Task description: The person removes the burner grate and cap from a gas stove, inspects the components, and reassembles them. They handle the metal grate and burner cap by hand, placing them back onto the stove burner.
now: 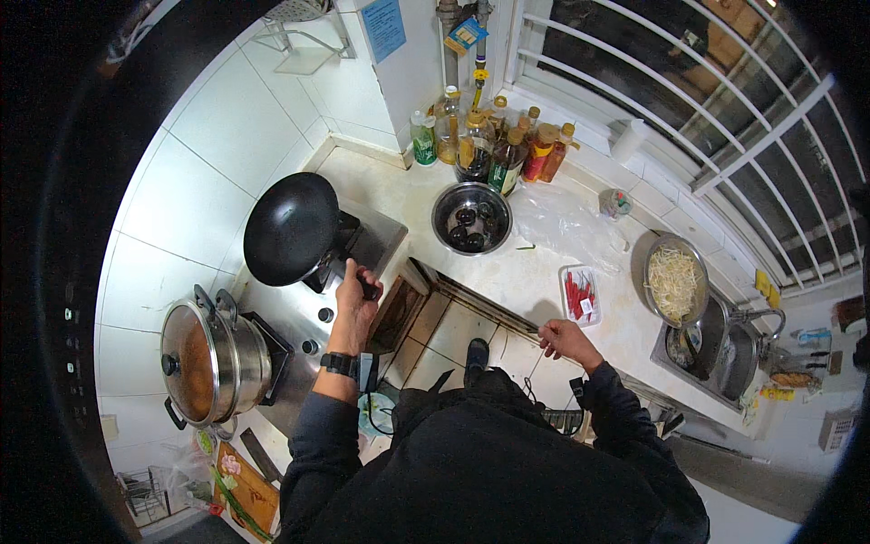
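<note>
My left hand [353, 299] grips the handle of a black wok [285, 222], which is held tilted over the burner [335, 231] of a steel stove [381, 245]. My right hand [557, 337] hangs near the counter edge with loosely bent, parted fingers and nothing visible in them. Just above it on the counter lies a white tray of red chillies [580, 296]. A steel bowl [471, 208] with dark glossy round items stands to the right of the wok. A lidded steamer pot [204, 354] sits on the nearer burner.
Several bottles [507, 154] stand along the back wall beside a plastic bag [566, 218]. A bowl of bean sprouts [673, 281] sits right, by the sink [729, 335]. A cutting board [249, 494] with a knife [261, 458] is at lower left. Barred windows [689, 127] are behind.
</note>
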### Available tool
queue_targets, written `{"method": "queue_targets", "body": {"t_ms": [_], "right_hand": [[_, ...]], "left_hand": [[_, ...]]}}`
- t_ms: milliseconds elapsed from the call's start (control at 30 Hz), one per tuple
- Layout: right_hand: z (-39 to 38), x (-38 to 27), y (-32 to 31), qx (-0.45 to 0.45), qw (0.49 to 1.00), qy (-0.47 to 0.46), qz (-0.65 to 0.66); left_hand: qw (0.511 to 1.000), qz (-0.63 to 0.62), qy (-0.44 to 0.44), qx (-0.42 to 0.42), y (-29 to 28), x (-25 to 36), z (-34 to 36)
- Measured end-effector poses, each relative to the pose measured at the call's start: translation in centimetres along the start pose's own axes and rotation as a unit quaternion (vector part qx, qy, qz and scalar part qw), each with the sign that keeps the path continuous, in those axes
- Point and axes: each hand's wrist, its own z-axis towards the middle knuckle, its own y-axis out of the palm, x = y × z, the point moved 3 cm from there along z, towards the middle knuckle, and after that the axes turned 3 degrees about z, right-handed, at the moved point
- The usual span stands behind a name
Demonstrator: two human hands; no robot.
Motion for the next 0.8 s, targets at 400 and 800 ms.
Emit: {"method": "queue_targets", "body": {"t_ms": [400, 800], "right_hand": [[5.8, -2.9, -3.8, -0.033, 0.997, 0.014, -0.062], [7.5, -8.4, -1.4, -0.041, 0.995, -0.005, -0.096]], "left_hand": [[0.988, 0.139, -0.037, 0.064, -6.4, 3.1, -4.2], [0.971, 0.232, 0.006, 0.050, -8.2, 5.4, -6.4]]}}
